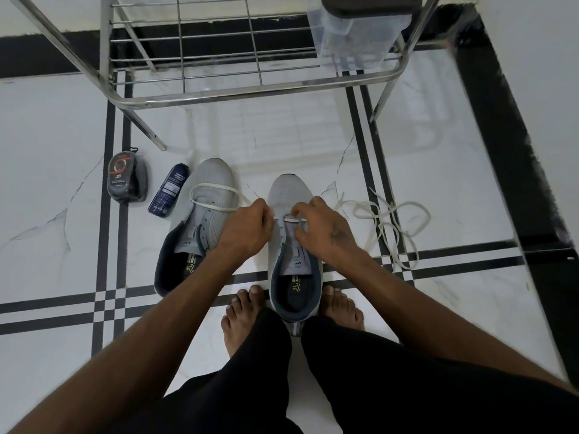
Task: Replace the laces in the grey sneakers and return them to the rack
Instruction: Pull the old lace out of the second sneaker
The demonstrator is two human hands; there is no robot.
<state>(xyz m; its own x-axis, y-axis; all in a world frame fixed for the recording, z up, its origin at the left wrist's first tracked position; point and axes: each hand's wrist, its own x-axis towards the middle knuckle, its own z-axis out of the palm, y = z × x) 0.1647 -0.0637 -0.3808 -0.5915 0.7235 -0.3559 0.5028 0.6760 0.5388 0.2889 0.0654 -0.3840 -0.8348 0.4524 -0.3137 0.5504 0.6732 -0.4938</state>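
Two grey sneakers stand on the white tiled floor, toes pointing away from me. The right sneaker sits between my bare feet. Both hands work at its lowest eyelets. My left hand pinches a white lace that loops back over the left sneaker. My right hand pinches the same lace where it crosses the eyelets. The left sneaker has no lace threaded through it. A loose tangle of white laces lies on the floor to the right.
A steel shoe rack stands just beyond the sneakers, with a clear plastic box on its lower shelf. A dark shoe-polish sponge and a navy bottle lie left of the sneakers. A black floor border runs along the right.
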